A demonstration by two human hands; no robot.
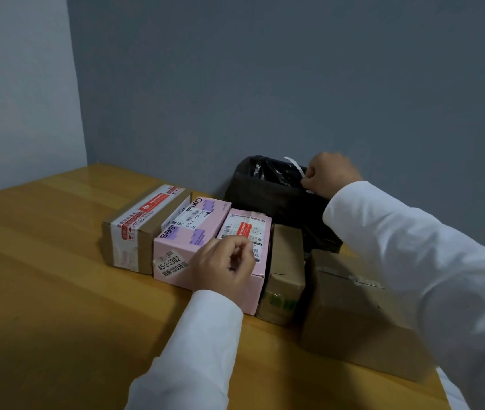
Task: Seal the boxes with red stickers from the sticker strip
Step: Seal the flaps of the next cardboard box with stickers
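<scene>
A row of 5 boxes runs across the wooden surface (57,291), their long axes pointing away from the person toward the wall. Farthest left of both hands is a taped brown box (134,232), then a pink box (188,232) touching it. The left hand (223,263) rests on the second pink box (250,232), fingers curled with thumb and forefinger pinched; a red sticker between them cannot be made out. Right of that hand stand a narrow brown box (285,273) and a large brown box (353,315). Beyond them the right hand (328,174) pinches a white sticker strip (294,164) over a black-lined bin (271,190); the strip runs up and leftward from the fingers.
</scene>
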